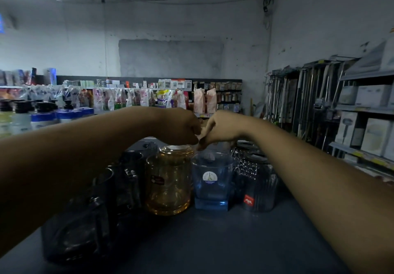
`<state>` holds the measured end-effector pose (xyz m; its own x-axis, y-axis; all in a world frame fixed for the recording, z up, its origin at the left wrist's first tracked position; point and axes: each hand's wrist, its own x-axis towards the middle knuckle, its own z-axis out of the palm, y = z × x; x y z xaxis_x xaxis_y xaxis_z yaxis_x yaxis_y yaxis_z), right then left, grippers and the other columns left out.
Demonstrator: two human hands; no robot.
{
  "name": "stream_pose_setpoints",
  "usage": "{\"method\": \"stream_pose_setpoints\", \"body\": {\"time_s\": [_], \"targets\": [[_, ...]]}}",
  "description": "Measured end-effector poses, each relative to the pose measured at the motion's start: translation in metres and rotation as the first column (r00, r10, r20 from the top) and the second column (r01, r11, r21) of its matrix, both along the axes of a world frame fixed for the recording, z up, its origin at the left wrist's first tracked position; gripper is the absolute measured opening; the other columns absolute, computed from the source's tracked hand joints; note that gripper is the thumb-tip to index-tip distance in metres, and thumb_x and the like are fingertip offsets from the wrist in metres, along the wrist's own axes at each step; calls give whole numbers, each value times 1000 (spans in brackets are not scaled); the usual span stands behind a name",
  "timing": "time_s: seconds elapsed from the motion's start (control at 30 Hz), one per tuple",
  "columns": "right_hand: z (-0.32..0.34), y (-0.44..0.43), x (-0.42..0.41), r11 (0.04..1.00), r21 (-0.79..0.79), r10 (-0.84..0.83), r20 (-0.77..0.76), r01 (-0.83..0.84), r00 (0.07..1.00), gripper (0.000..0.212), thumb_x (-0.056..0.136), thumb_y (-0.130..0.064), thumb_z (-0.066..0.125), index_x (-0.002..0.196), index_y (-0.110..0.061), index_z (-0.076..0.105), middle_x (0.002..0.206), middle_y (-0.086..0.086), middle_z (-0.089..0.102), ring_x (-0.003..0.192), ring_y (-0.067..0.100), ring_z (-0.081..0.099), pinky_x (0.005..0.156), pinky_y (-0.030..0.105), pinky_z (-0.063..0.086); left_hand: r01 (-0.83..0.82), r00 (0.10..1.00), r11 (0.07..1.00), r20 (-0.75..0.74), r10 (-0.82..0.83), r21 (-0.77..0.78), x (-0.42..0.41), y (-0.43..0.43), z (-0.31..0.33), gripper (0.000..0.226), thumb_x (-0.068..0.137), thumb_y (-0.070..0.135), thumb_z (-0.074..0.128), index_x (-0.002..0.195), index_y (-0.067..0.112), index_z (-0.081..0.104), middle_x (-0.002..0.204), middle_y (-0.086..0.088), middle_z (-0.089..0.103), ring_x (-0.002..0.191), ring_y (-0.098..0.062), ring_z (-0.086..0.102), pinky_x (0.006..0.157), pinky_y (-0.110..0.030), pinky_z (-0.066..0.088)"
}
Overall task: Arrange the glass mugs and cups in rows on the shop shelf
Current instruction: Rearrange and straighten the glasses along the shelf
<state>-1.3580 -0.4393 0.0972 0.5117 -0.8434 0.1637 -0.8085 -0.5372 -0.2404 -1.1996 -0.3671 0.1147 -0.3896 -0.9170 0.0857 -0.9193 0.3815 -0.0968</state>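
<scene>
Several glass pieces stand in a row on the dark shelf top (213, 241). They are an amber glass mug (168, 182), a blue tumbler (211, 180) with a white sticker and crumpled paper inside, and a ribbed dark glass (259, 188) with a red sticker. Dark glass mugs (125, 180) stand to the left, the nearest one (81, 222) under my left forearm. My left hand (181, 126) is curled just above the amber mug's top. My right hand (221, 128) touches it, fingers bent down over the blue tumbler's far rim. What either hand holds is hidden.
A textured clear glass (243, 156) and more glassware stand behind the row. Shelves of bottles (42, 113) and pouches (136, 98) fill the back left. Hanging tools (298, 103) and boxed goods (373, 124) line the right. A bare strip of shelf lies in front of the row.
</scene>
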Motion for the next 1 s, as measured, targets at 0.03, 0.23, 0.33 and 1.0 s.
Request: {"method": "stream_pose_setpoints", "body": {"time_s": [0.03, 0.23, 0.33, 1.0], "targets": [[3, 0, -3, 1000, -17, -6, 37, 7, 999, 51, 65, -56, 87, 94, -15, 78, 96, 3, 75, 86, 23, 73, 70, 42, 64, -2, 1000, 1000, -2, 2, 0, 0, -2, 1, 32, 100, 27, 57, 129, 13, 63, 124, -5, 66, 108, -21, 64, 96, -40, 52], [22, 18, -23, 981, -192, 58, 290, -1, 955, 55, 67, -55, 86, 102, -15, 74, 107, 1, 71, 95, 17, 65, 82, 35, 57, -65, 975, 997, -213, 70, 28, -5, -16, 11, 78, 84, 37, 77, 148, 14, 39, 137, -6, 57, 105, -20, 63, 70, -23, 56], [27, 26, -32, 985, -174, 81, 405, -10, 911, 63, 65, -54, 88, 114, -19, 67, 115, -4, 65, 97, 9, 60, 79, 29, 52, -9, 904, 994, -423, 57, 113, -7, -18, 15, 85, 78, 30, 83, 149, 18, 37, 139, -1, 54, 87, -16, 67, 52, -14, 52], [6, 10, -28, 868, 134, 21, 953, -479, 303, 53, 75, -19, 82, 119, 3, 63, 102, 13, 77, 92, 29, 75, 80, 41, 63, 119, 398, 981, -912, 97, 156, 24, 5, 14, 37, 82, 30, 76, 107, 5, 65, 119, -23, 68, 112, -39, 67, 102, -52, 52]]}}
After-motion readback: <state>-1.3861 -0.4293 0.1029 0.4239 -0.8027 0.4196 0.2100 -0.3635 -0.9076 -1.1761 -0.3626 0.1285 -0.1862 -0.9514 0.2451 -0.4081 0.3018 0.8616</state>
